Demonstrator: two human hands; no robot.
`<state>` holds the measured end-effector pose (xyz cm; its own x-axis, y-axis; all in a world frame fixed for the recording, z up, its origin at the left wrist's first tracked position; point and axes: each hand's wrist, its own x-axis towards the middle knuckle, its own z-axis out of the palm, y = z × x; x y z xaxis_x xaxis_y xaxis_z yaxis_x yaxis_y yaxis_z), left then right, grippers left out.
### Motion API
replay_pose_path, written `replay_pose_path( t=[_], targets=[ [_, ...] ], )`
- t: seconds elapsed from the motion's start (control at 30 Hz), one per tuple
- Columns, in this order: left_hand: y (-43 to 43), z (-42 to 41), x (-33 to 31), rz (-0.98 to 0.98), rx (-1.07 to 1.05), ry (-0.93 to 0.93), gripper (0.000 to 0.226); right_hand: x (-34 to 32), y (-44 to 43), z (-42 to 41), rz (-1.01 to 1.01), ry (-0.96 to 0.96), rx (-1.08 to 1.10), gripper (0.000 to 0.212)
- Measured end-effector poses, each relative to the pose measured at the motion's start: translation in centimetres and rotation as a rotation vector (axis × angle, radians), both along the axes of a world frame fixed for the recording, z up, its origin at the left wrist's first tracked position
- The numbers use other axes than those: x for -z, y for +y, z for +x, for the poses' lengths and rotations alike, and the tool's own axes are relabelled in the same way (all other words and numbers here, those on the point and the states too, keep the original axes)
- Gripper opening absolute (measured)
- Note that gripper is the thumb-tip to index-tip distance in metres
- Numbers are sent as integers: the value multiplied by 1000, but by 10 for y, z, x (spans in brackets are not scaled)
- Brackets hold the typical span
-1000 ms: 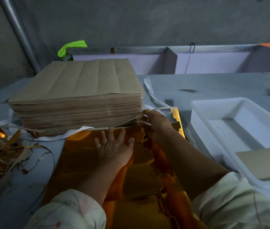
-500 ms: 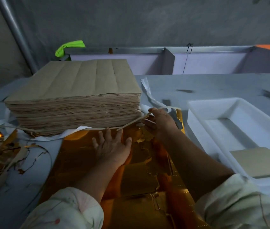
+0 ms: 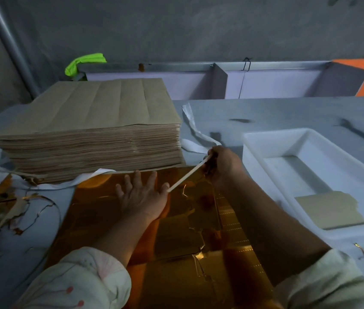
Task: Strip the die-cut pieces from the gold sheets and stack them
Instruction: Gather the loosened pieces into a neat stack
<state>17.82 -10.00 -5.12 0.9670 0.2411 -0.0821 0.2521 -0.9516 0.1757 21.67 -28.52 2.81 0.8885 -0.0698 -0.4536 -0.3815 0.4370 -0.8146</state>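
Gold sheet [image 3: 100, 208]: one, flat under left hand [image 3: 142, 198], fingers spread.
Trim strip [image 3: 187, 175]: one, pinched by right hand [image 3: 223, 166].
Brown stack [image 3: 91, 139]: one.

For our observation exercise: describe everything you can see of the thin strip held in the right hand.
The strip is a narrow, pale, card-like band, taut and straight. It slants from the gold sheet, beside the left hand pressed flat there, up to the right hand, which pinches its upper end.

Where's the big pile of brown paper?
In the head view, the brown paper stack sits at the left, just beyond the gold sheet that the left hand presses flat.
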Motion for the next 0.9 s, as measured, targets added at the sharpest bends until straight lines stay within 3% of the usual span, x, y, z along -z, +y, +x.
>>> replay_pose_path(
  t=[0.23, 0.37, 0.57, 0.67, 0.8, 0.9],
  targets=[
    [0, -2, -1, -14, -3, -3, 67, -35, -22, -18, 123, -180, 47, 26],
    [0, -1, 1, 0, -6, -3, 68, -49, -35, -29, 75, -277, 76, 25],
    [0, 0, 3, 20, -22, -6, 69, -64, -51, -43, 121, -313, 33, 29],
    [1, 1, 4, 24, -19, -6, 69, -64, -54, -48, -53, -298, -39, 28],
    [4, 2, -4, -65, -3, 32, 74, -48, -47, -59, -544, -250, -324, 24],
    [2, 0, -20, -90, -1, -24, 70, -33, -46, -70, -631, -275, -469, 27]
  ],
)
